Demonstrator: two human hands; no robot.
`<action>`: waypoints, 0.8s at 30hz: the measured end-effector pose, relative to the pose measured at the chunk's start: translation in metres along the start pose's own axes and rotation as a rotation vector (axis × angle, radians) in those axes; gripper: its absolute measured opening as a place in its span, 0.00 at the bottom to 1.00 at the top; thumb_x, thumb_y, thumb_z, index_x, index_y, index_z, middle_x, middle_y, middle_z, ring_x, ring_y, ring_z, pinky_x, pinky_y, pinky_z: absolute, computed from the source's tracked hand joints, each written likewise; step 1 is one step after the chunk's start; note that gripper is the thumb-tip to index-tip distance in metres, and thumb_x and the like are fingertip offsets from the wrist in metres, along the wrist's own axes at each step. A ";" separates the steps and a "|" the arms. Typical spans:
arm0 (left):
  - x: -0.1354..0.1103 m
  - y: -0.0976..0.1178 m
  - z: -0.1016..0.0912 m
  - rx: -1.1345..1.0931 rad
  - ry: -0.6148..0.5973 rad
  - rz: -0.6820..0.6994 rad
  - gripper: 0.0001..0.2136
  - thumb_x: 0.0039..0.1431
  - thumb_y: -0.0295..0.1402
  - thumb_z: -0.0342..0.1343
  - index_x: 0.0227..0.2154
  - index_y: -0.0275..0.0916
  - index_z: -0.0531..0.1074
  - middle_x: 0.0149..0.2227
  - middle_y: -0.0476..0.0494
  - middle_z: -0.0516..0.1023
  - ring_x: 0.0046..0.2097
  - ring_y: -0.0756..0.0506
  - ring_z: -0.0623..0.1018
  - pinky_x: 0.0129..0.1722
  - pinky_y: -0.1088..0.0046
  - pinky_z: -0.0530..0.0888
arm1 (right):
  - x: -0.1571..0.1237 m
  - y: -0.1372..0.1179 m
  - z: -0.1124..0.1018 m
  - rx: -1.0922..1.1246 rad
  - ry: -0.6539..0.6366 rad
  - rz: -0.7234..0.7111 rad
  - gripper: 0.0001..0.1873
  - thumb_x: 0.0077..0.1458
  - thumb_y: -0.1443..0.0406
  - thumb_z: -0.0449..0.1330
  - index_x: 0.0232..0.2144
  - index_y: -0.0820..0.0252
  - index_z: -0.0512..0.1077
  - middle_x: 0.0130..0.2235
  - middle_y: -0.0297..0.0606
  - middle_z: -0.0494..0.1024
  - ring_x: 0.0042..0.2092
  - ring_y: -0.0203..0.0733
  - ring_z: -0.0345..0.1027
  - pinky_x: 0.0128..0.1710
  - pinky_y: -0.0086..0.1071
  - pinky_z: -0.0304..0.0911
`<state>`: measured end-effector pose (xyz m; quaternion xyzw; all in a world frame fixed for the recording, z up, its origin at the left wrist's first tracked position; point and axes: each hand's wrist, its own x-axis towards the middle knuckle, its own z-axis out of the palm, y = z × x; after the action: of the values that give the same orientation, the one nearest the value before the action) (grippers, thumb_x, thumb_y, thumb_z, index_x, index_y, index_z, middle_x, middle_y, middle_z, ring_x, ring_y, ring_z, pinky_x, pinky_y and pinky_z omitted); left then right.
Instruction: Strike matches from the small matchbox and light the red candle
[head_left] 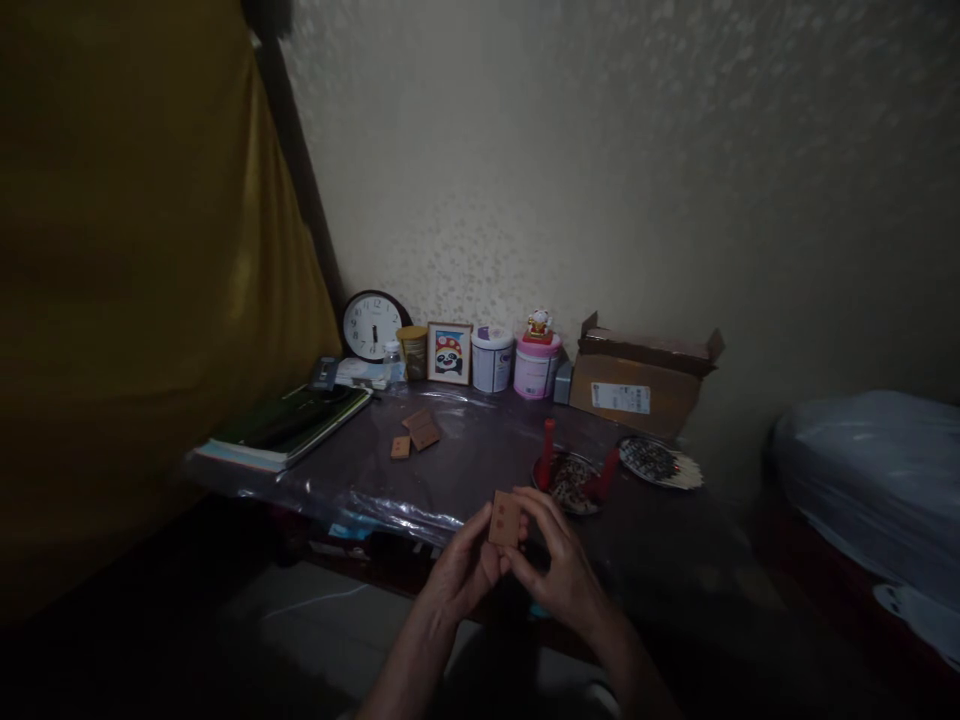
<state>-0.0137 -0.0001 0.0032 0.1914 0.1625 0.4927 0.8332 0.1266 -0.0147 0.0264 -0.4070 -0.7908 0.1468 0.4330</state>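
Note:
Above the table's near edge, my left hand (464,565) and my right hand (559,562) hold a small flat brown box (505,519) between them. It looks like a matchbox, with a pair of small dark red marks on its upright face. My left fingers and thumb are closed on its left side and bottom. Those of my right hand pinch its right side at the top and bottom corners. More small brown boxes (421,429) lie overlapping on the table, with another small brown box (400,447) beside them.
Just beyond my right hand, a round plate (574,482) carries red candles (548,448). Farther right lies a plate of thin sticks (656,462), many dark. A cardboard box (637,375), tubs (493,360), picture frame (449,353) and clock (373,326) line the wall; books (289,430) lie left.

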 end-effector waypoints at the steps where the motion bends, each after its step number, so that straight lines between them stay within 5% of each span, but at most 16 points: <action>1: 0.000 0.000 0.000 -0.005 0.000 0.002 0.14 0.57 0.36 0.51 0.40 0.30 0.72 0.32 0.39 0.78 0.35 0.48 0.77 0.35 0.75 0.72 | 0.000 0.000 0.000 0.011 0.006 0.000 0.26 0.49 0.68 0.56 0.51 0.54 0.60 0.53 0.42 0.64 0.54 0.47 0.58 0.53 0.41 0.59; 17: -0.005 0.004 0.003 0.064 -0.071 0.035 0.11 0.58 0.32 0.49 0.39 0.34 0.71 0.33 0.40 0.77 0.35 0.48 0.76 0.34 0.75 0.72 | 0.001 0.003 -0.001 0.043 0.011 0.016 0.21 0.50 0.67 0.58 0.48 0.54 0.63 0.49 0.41 0.67 0.52 0.46 0.61 0.51 0.39 0.60; 24: 0.000 0.001 0.000 0.249 0.079 0.146 0.08 0.53 0.35 0.54 0.31 0.36 0.72 0.28 0.47 0.74 0.27 0.51 0.73 0.22 0.80 0.69 | 0.000 0.002 -0.004 -0.002 -0.046 0.058 0.23 0.50 0.67 0.59 0.49 0.54 0.63 0.52 0.41 0.66 0.54 0.45 0.60 0.53 0.39 0.58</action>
<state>-0.0138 0.0005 0.0038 0.2851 0.2407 0.5350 0.7580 0.1309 -0.0140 0.0270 -0.4266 -0.7885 0.1677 0.4100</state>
